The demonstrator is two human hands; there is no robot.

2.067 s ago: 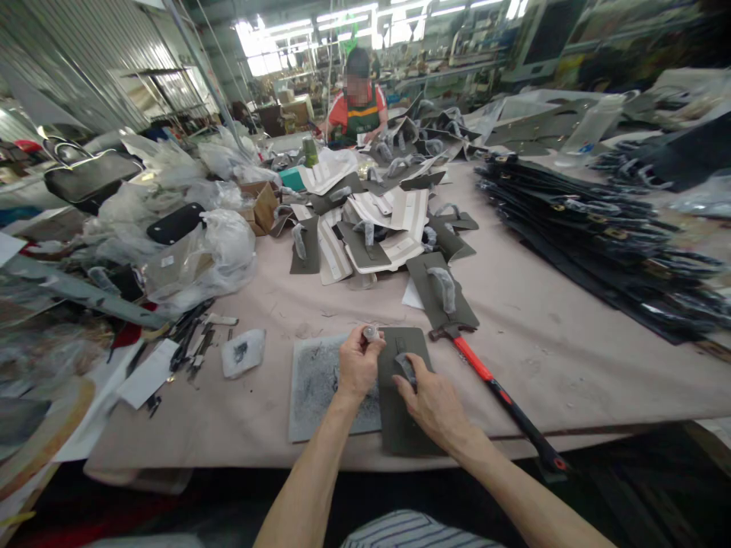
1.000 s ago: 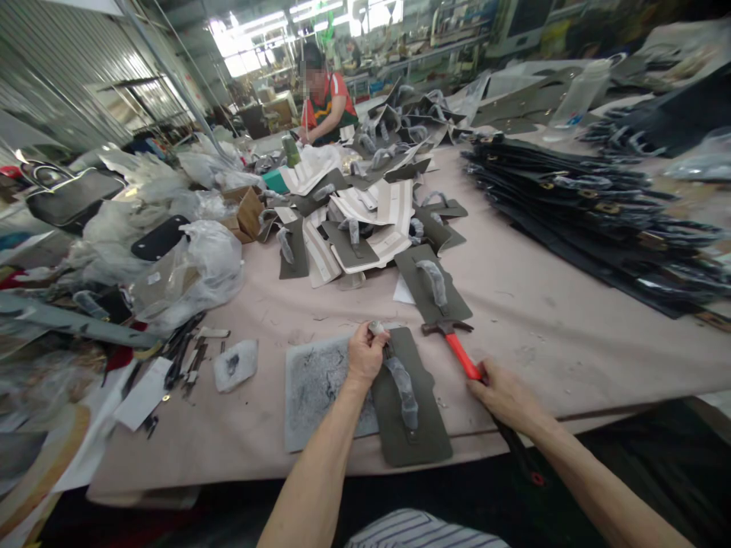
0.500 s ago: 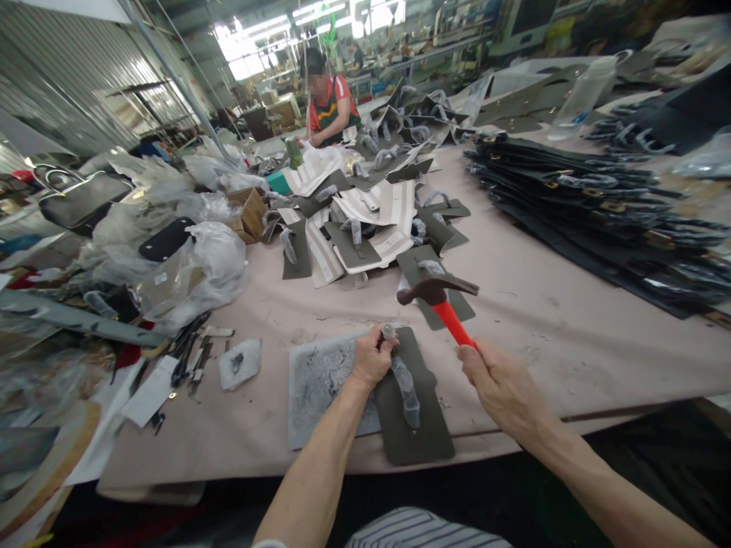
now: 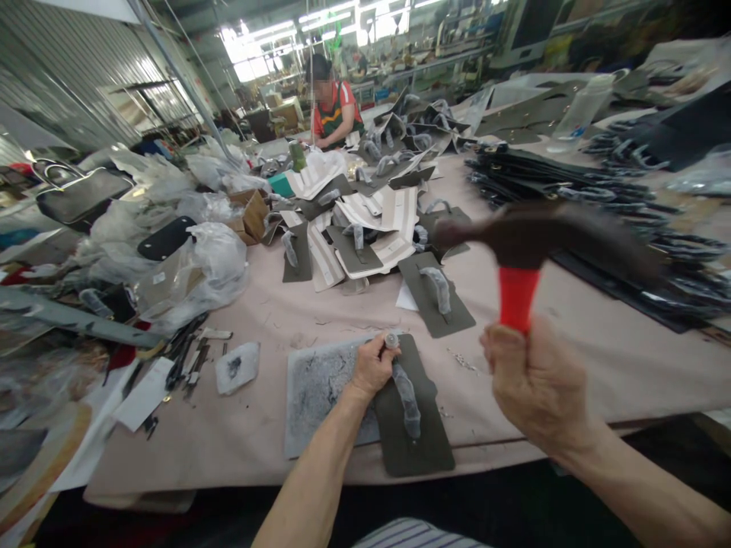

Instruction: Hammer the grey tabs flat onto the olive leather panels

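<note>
Red-handled hammer [image 4: 517,298] raised, head blurred, gripped in a full closed fist by the right hand [image 4: 537,384]. Left hand [image 4: 374,367] pinches a small pale stud [image 4: 391,339], held upright at the top of an olive leather flap [image 4: 414,445]. Flap lies on the cloth-covered table [image 4: 256,449], touching a speckled grey slab [image 4: 320,403]; plastic-wrapped strap [image 4: 406,399] runs along it.
</note>
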